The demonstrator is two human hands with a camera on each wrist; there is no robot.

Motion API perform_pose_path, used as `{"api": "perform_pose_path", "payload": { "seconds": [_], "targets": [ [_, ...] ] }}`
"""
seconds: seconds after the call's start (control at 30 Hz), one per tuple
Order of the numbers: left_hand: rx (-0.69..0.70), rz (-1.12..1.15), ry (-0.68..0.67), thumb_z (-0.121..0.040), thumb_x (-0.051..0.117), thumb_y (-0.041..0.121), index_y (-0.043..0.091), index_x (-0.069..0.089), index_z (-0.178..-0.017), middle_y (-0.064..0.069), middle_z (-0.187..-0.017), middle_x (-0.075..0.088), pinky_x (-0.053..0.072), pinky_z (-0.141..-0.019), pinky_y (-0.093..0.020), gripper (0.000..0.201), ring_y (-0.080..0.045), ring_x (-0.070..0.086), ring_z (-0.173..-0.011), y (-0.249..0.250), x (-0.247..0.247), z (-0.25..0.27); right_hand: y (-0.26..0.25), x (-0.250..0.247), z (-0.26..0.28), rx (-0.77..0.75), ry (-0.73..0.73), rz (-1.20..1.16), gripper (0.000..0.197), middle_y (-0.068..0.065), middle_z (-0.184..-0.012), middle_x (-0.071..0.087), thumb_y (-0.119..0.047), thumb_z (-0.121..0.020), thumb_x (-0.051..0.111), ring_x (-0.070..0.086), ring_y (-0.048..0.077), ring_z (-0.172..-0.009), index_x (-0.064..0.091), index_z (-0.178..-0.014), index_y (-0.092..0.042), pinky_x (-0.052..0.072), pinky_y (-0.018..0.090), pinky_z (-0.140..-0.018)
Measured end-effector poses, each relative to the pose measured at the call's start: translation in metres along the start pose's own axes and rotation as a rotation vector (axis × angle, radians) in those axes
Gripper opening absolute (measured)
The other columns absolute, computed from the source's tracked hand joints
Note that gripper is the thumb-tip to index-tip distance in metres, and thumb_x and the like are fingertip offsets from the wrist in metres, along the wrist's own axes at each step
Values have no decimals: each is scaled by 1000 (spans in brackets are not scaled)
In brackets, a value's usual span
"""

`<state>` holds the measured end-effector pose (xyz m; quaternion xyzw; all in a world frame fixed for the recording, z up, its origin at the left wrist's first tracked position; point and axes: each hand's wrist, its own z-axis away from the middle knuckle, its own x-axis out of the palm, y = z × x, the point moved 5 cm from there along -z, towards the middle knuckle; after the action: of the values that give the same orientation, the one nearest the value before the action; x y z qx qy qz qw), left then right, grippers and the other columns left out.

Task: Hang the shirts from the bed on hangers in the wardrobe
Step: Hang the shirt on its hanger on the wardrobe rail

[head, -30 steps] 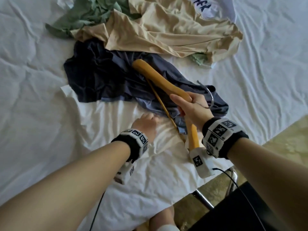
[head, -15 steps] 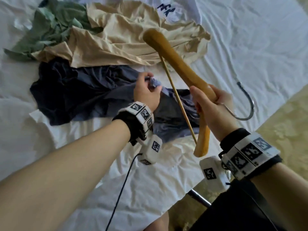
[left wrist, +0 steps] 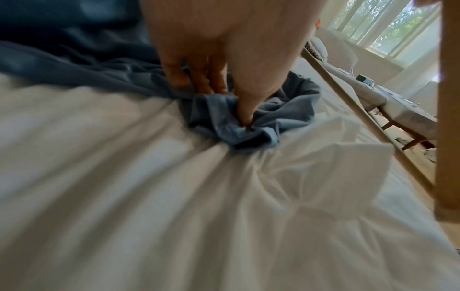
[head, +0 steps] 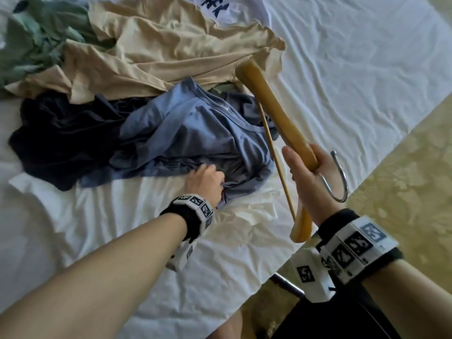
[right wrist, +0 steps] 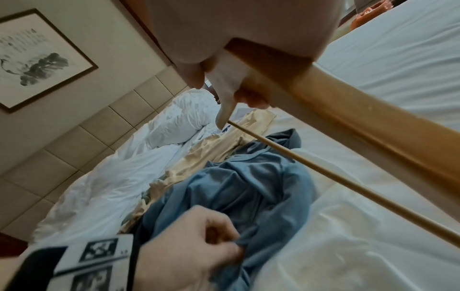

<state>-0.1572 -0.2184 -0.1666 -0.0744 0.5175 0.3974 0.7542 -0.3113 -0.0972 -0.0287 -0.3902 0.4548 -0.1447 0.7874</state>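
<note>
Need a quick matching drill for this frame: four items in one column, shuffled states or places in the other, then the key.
Items:
1. blue shirt
2. wooden hanger
3. beige shirt
4. green shirt

States:
A. far left end of the pile
B. held up in the right hand
C. hem pinched by the left hand
D. spread behind the blue one

Pairs: 1-C, 2-B, 3-D, 4-A

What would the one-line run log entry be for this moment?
left hand: pinching blue shirt hem on bed | right hand: holding wooden hanger above | shirt not yet on hanger
</note>
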Motion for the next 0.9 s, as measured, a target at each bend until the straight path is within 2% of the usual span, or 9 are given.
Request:
{"api": "perform_pose_path", "payload": {
  "seconds": [0.13, 0.23, 0.33, 0.43, 0.53, 0.6, 0.67, 0.8, 0.9],
  "targets": [
    [-140, 250, 184, -93, 55, 26, 22, 63, -106, -13, -98, 70, 47, -78, -37, 15, -35, 64, -94, -9, -35, -6, 16, -5, 4, 21, 31, -17, 27, -3, -76, 68, -46, -89, 69, 62, 7, -68, 70, -107, -26, 41, 10, -56],
    [-211, 657, 659, -93, 53, 11, 9, 61, -108, -11, -85, 68, 46, -68, -28, 17, -30, 63, -79, -24, -84, -7, 19, -10, 6, 45, 102, -47, 29, -6, -72, 65, -51, -86, 66, 65, 7, -70, 68, -104, -29, 49, 21, -64],
    [-178, 943, 1016, -96, 46, 2, -5, 51, -118, -4, -97, 59, 43, -71, -10, 23, -9, 57, -78, -28, -124, -8, 19, -11, 4, 66, 145, -84, 23, -5, -74, 66, -52, -87, 64, 68, 16, -75, 64, -101, -34, 53, 33, -71],
    [99, 924, 827, -96, 54, 10, 2, 45, -121, -10, -110, 58, 52, -86, -30, 28, -20, 62, -94, 0, -115, -10, 20, -7, 0, 65, 125, -104, 17, -1, -75, 66, -46, -91, 67, 66, 18, -72, 65, -97, -30, 52, 31, -70],
    [297, 478, 312, -90, 66, 26, 9, 56, -117, -10, -109, 60, 49, -88, -38, 34, -28, 58, -98, 34, -54, -1, 32, 3, -5, 97, 48, -116, 26, 6, -70, 63, -42, -91, 68, 58, 13, -60, 67, -87, -17, 43, 16, -56],
    [283, 241, -19, -89, 66, 34, 19, 50, -133, -5, -132, 54, 42, -102, -38, 49, -25, 50, -121, 46, -7, 8, 48, 12, -10, 156, -40, -90, 29, 3, -68, 63, -44, -90, 67, 57, 11, -58, 65, -82, -16, 45, 19, -57],
    [276, 127, -28, -90, 64, 30, 20, 36, -146, -3, -156, 31, 28, -114, -37, 64, -21, 27, -143, 50, 13, 8, 63, 17, -16, 214, -94, -103, 28, 2, -66, 62, -40, -90, 68, 57, 12, -57, 63, -79, -15, 47, 27, -61],
    [243, -78, 115, -91, 53, 12, 16, 16, -155, -5, -164, 7, 13, -120, -44, 74, -21, 2, -151, 47, 10, -30, 75, 14, -28, 218, -121, -135, 24, 4, -66, 62, -31, -91, 66, 57, 13, -58, 63, -76, -12, 47, 27, -60],
    [175, -259, 151, -94, 51, 24, 17, 37, -146, -7, -147, 41, 21, -115, -49, 55, -25, 30, -140, 38, -10, -53, 76, 15, -30, 210, -144, -154, 17, 5, -69, 64, -25, -93, 64, 58, 12, -59, 64, -83, -12, 46, 27, -61]
  ]
}}
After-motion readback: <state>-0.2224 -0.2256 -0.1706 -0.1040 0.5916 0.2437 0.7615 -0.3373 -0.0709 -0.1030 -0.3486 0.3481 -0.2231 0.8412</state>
